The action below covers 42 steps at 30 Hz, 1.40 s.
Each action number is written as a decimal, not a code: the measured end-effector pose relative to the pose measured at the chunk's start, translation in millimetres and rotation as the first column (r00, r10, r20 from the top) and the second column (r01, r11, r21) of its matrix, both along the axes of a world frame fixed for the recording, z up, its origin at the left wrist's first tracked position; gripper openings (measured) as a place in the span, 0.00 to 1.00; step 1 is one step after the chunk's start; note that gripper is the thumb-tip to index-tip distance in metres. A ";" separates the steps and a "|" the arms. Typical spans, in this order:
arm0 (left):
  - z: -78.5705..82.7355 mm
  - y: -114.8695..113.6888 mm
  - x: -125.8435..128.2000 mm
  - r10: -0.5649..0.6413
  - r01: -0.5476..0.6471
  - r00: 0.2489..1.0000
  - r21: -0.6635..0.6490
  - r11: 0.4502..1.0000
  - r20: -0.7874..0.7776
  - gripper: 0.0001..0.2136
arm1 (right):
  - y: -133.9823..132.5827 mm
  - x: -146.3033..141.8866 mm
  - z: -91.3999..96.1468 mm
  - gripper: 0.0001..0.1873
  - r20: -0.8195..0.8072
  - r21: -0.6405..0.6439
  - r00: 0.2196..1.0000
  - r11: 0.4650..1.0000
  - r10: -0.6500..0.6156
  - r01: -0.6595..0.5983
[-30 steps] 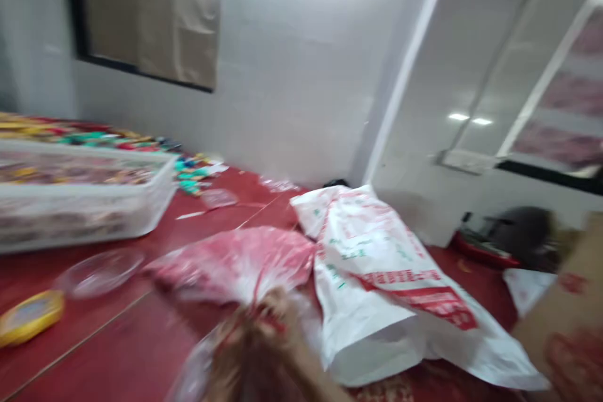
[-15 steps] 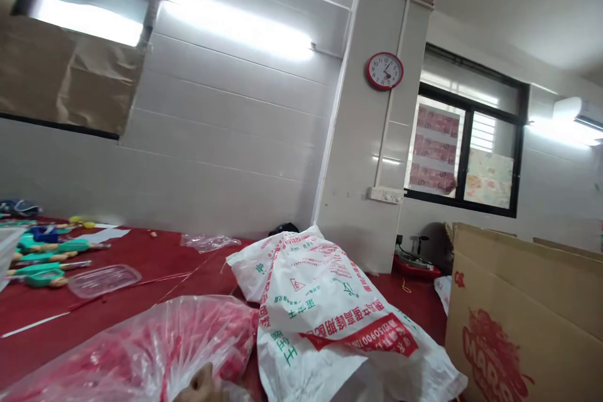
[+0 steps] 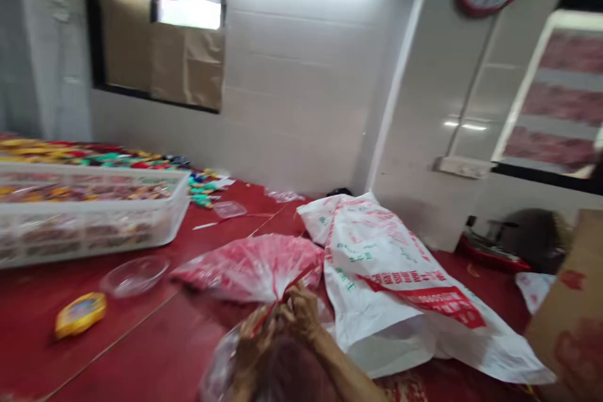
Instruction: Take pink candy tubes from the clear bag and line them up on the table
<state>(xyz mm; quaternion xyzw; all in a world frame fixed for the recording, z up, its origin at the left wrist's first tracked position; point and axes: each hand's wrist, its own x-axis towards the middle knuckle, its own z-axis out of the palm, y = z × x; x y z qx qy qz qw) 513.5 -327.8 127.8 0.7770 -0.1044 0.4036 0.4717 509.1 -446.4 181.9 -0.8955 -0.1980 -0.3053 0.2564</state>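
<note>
A clear plastic bag (image 3: 245,270) filled with pink pieces lies on the red table, its neck gathered toward me. Around that neck runs a thin red strip (image 3: 298,279), which looks like a tie. My left hand (image 3: 254,336) is closed on the strip's lower end, left of the neck. Beside it, my right hand (image 3: 301,311) pinches the strip where it crosses the bag's neck. Motion blur softens the fingertips. The loose mouth of the bag spreads beneath my hands and forearms.
Right of my hands lies a large white printed sack (image 3: 386,264), with a cardboard box (image 3: 572,314) beyond it. On the left are a white plastic basket (image 3: 94,226), a clear plastic lid (image 3: 134,275) and a yellow object (image 3: 80,315). Several coloured items lie by the wall.
The view has swung left and down, bringing the basket and yellow object into sight. Before, only part of one hand showed at the bag; now both hands are at its neck with the red strip.
</note>
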 end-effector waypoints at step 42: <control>29.9 -17.4 -22.0 0.097 -0.113 0.986 -0.117 0.987 -0.132 0.06 | -11.3 -9.8 -5.1 0.04 -0.115 0.197 0.944 0.939 0.309 -0.283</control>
